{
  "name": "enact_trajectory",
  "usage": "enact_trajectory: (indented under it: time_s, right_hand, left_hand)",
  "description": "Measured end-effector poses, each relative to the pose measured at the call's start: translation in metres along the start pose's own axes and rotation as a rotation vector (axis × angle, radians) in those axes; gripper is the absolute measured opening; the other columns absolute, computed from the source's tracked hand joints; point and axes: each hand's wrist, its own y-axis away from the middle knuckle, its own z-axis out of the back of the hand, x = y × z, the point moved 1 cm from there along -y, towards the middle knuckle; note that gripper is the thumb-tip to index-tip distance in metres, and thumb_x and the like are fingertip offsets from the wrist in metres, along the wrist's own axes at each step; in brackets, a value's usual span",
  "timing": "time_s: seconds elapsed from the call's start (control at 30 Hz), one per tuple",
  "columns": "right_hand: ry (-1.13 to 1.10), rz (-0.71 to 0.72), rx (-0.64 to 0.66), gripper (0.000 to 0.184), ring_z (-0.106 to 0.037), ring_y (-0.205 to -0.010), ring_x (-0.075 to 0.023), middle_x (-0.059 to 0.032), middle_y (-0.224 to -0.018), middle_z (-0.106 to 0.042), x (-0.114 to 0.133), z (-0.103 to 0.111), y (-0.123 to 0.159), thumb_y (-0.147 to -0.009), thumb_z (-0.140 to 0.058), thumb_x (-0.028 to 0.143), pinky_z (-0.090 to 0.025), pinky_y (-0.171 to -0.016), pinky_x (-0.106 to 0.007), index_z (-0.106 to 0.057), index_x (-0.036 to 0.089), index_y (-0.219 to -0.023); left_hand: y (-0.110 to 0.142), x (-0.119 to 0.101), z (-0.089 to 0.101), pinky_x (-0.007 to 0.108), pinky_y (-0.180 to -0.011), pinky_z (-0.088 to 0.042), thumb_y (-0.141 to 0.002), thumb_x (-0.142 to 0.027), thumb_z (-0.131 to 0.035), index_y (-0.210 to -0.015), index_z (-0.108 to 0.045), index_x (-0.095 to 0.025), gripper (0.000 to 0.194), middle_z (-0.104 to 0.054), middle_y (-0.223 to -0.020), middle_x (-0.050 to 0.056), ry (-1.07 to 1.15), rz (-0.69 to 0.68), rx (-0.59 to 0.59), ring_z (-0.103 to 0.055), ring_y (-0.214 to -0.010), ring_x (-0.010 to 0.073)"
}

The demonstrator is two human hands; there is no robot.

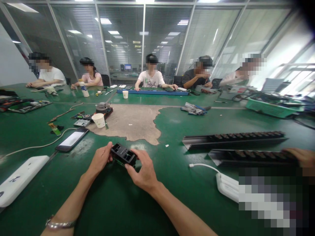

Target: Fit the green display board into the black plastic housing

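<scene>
Both of my hands hold a small black socket module [123, 154] with rectangular openings, just above the green table [172, 170]. My left hand [99, 160] grips its left end with the thumb on top. My right hand [144, 170] pinches its right end from below and in front. A wristband shows on my left forearm.
A phone [72, 139] and a white power strip [19, 178] lie to the left, a paper cup [99, 120] and small parts beyond. Two long black socket rails [233, 139] lie to the right, with another person's hand [304, 156] on one. Several people sit across the table.
</scene>
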Motion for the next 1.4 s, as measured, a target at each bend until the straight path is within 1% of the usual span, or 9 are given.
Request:
enact_trajectory:
  time_s: [0.13, 0.23, 0.47, 0.73, 0.93, 1.0, 1.13, 1.27, 1.4]
  right_hand:
    - [0.024, -0.010, 0.004, 0.050, -0.056, -0.105, -0.0249, -0.0092, -0.115, -0.060, -0.001, -0.001, 0.001, -0.078, -0.063, 0.023, -0.048, -0.093, -0.043, -0.052, 0.022, -0.127]
    - [0.045, 0.001, 0.027, 0.051, -0.056, -0.106, -0.0251, -0.0093, -0.115, -0.061, -0.003, -0.003, 0.002, -0.076, -0.064, 0.022, -0.047, -0.095, -0.043, -0.053, 0.021, -0.125]
    - [0.064, -0.007, 0.069, 0.049, -0.056, -0.105, -0.0251, -0.0084, -0.112, -0.061, -0.004, -0.003, 0.002, -0.073, -0.064, 0.020, -0.046, -0.095, -0.042, -0.053, 0.020, -0.121]
    - [0.058, -0.016, 0.072, 0.047, -0.056, -0.102, -0.0243, -0.0076, -0.110, -0.062, -0.003, -0.002, 0.001, -0.073, -0.065, 0.021, -0.047, -0.094, -0.041, -0.054, 0.020, -0.118]
    - [0.081, -0.031, 0.090, 0.047, -0.057, -0.104, -0.0249, -0.0077, -0.111, -0.062, -0.009, -0.005, 0.003, -0.072, -0.065, 0.021, -0.047, -0.095, -0.042, -0.054, 0.021, -0.118]
    - [0.098, -0.034, 0.102, 0.048, -0.056, -0.105, -0.0255, -0.0085, -0.113, -0.061, -0.011, -0.006, 0.005, -0.073, -0.066, 0.022, -0.046, -0.097, -0.043, -0.053, 0.020, -0.119]
    - [0.127, -0.036, 0.115, 0.053, -0.056, -0.106, -0.0262, -0.0097, -0.116, -0.061, -0.013, -0.007, 0.006, -0.075, -0.069, 0.030, -0.045, -0.097, -0.044, -0.052, 0.020, -0.124]
    - [0.159, -0.056, 0.130, 0.044, -0.057, -0.101, -0.0252, -0.0080, -0.108, -0.063, -0.013, -0.008, 0.006, -0.075, -0.069, 0.027, -0.047, -0.091, -0.041, -0.057, 0.020, -0.117]
    - [0.175, -0.075, 0.121, 0.040, -0.058, -0.097, -0.0251, -0.0071, -0.104, -0.064, -0.014, -0.010, 0.006, -0.074, -0.070, 0.026, -0.048, -0.088, -0.041, -0.059, 0.020, -0.112]
  left_hand:
    - [0.001, -0.001, 0.001, 0.027, -0.051, -0.045, -0.091, -0.067, -0.032, -0.096, -0.073, -0.017, 0.065, -0.064, -0.056, 0.002, 0.006, 0.008, -0.053, -0.059, -0.051, 0.0191]
    - [0.002, -0.004, 0.002, 0.026, -0.051, -0.045, -0.091, -0.065, -0.032, -0.103, -0.073, -0.018, 0.063, -0.065, -0.058, 0.002, -0.014, 0.003, -0.069, -0.060, -0.054, 0.0188]
    - [0.005, -0.014, 0.002, 0.025, -0.052, -0.044, -0.091, -0.062, -0.038, -0.093, -0.074, -0.018, 0.057, -0.061, -0.056, 0.000, -0.166, -0.073, -0.036, -0.060, -0.057, 0.0190]
    - [0.007, -0.021, 0.004, 0.025, -0.055, -0.044, -0.091, -0.060, -0.040, -0.088, -0.072, -0.018, 0.052, -0.067, -0.064, 0.001, -0.219, -0.113, -0.070, -0.062, -0.060, 0.0193]
    - [0.004, -0.018, 0.002, 0.029, -0.076, -0.049, -0.090, -0.056, -0.043, -0.088, -0.074, -0.021, 0.047, -0.074, -0.089, 0.005, -0.314, -0.189, -0.065, -0.066, -0.085, 0.0240]
    - [0.002, -0.015, 0.002, 0.031, -0.081, -0.048, -0.089, -0.055, -0.045, -0.088, -0.075, -0.023, 0.044, -0.074, -0.093, 0.006, -0.346, -0.209, -0.065, -0.066, -0.089, 0.0245]
    - [0.002, -0.014, 0.002, 0.032, -0.083, -0.047, -0.090, -0.052, -0.048, -0.092, -0.076, -0.023, 0.040, -0.074, -0.095, 0.006, -0.328, -0.212, -0.035, -0.065, -0.089, 0.0241]
    - [0.003, -0.016, 0.002, 0.031, -0.082, -0.047, -0.090, -0.052, -0.049, -0.093, -0.076, -0.022, 0.040, -0.074, -0.096, 0.006, -0.289, -0.199, -0.016, -0.065, -0.089, 0.0241]
    - [0.002, -0.014, 0.002, 0.029, -0.067, -0.048, -0.093, -0.056, -0.040, -0.097, -0.074, -0.020, 0.050, -0.073, -0.085, 0.005, -0.249, -0.137, -0.048, -0.065, -0.070, 0.0205]
